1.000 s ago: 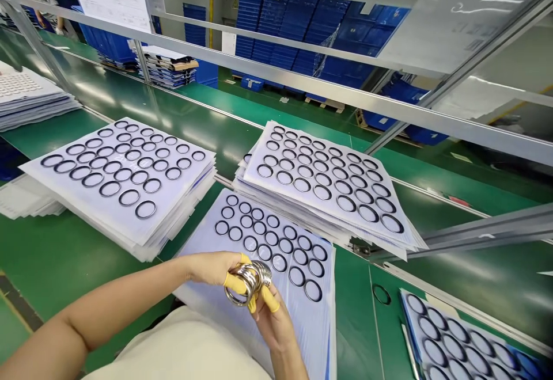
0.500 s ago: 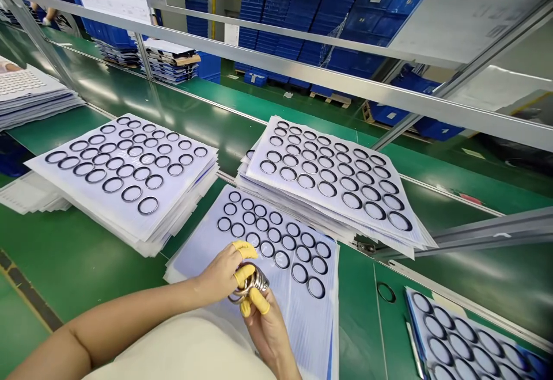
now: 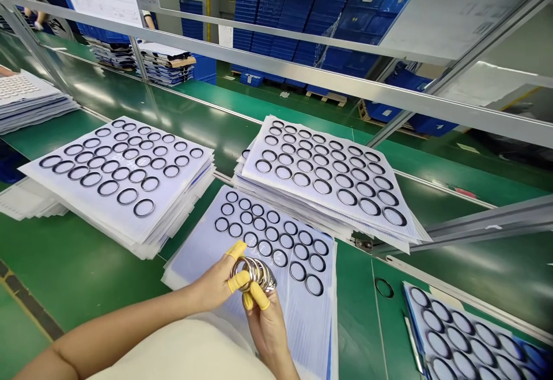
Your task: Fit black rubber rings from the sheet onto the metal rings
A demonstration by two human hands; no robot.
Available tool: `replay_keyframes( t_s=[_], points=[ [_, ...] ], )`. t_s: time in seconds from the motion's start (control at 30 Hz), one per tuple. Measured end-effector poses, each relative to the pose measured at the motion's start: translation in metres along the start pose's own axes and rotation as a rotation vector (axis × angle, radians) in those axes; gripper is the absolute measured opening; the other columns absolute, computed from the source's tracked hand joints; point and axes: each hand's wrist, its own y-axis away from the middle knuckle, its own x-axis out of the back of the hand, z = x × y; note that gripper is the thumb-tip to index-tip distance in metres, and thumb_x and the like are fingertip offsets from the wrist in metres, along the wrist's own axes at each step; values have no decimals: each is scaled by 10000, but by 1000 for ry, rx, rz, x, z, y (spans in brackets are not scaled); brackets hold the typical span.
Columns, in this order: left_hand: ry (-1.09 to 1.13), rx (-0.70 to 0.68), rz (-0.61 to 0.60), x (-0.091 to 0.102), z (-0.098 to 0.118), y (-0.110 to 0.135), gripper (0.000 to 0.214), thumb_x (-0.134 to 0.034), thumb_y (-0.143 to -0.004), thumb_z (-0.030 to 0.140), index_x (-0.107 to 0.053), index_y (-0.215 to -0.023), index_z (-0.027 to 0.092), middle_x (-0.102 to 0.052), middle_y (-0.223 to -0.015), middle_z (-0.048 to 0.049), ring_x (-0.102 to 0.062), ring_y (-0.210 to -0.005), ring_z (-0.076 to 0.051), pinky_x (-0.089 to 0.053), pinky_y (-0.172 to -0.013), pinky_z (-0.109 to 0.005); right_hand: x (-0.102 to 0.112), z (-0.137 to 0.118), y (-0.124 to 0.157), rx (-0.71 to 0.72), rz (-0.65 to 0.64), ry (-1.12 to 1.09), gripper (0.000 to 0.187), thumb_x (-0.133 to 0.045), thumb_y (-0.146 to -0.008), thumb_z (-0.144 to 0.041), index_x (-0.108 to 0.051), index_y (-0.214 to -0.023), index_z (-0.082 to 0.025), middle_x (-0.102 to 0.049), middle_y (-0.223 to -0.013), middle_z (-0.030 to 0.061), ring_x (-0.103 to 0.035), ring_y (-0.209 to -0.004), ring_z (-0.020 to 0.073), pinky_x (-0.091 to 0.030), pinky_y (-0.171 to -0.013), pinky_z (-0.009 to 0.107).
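Together, left hand (image 3: pixel 221 279) and right hand (image 3: pixel 265 319) grip metal rings (image 3: pixel 256 269), left forearm (image 3: pixel 142 323) slanting inward.

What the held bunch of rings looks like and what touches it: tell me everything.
The bunch of rings looks metal: shiny, silvery round bands, overlapping in a fanned row. Held over the nearest sheet, it is touched by yellow-covered fingers of the left hand and right hand. Ring count is unclear.
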Motion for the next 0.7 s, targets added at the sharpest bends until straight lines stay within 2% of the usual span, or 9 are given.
replay_keyframes(
  t_s=[0.07,0.13,0.23,0.33,0.43,0.5,0.6,0.7],
  points=[
    [108,92,-88,4,4,5,765,-495,-896,528,-227,-1493,131,-422,-1432,-202,-307,-1386,-309,-256,-1135,-516,0,1,1,8,-21,31,303,-803,-686,-399,-607,-626,-176,-469,-466,-65,-354,-450,53,-330,-461,165],
    [158,134,-124,7,8,8,799,-504,-887,543,-202,-1503,133,-431,-1419,-201,-336,-1363,-311,-258,-1130,-505,0,-1,3,-3,-51,59,297,-814,-670,-396,-630,-639,-166,-498,-481,-48,-392,-449,60,-335,-441,166],
    [203,145,-158,12,16,9,778,-471,-898,556,-192,-1509,164,-402,-1438,-186,-353,-1346,-297,-266,-1120,-483,0,-7,7,-22,-145,100,361,-820,-633,-464,-686,-781,-163,-544,-548,-23,-439,-448,77,-324,-388,170],
    [248,98,-245,18,27,11,787,-442,-908,571,-136,-1517,176,-495,-1330,-184,-440,-1267,-275,-326,-1071,-481,-2,-19,14,2,-249,208,420,-753,-697,-522,-704,-912,-164,-592,-624,12,-479,-458,93,-341,-371,181],
    [384,25,-424,26,45,17,921,-520,-881,553,23,-1516,165,-602,-1118,-148,-594,-1028,-230,-442,-950,-450,-8,-33,23,69,-259,349,289,-695,-782,-464,-719,-835,-180,-615,-687,33,-501,-511,103,-395,-396,189],
    [445,22,-502,31,59,22,954,-607,-857,479,20,-1513,184,-601,-1112,-133,-606,-1003,-215,-461,-928,-415,-12,-42,29,95,-281,424,245,-679,-803,-445,-724,-793,-205,-604,-675,19,-472,-505,98,-422,-413,197],
    [449,76,-521,39,75,28,891,-657,-842,383,-85,-1506,227,-579,-1160,-129,-603,-1021,-212,-474,-911,-383,-16,-49,39,105,-336,535,235,-636,-840,-449,-730,-810,-235,-597,-647,4,-427,-466,88,-431,-426,208],
    [423,32,-552,41,80,30,840,-600,-883,346,-53,-1507,218,-633,-966,-71,-622,-906,-182,-465,-913,-384,-20,-54,47,182,-415,613,276,-583,-875,-461,-733,-789,-246,-621,-658,16,-492,-509,116,-496,-522,251]
  ],
)
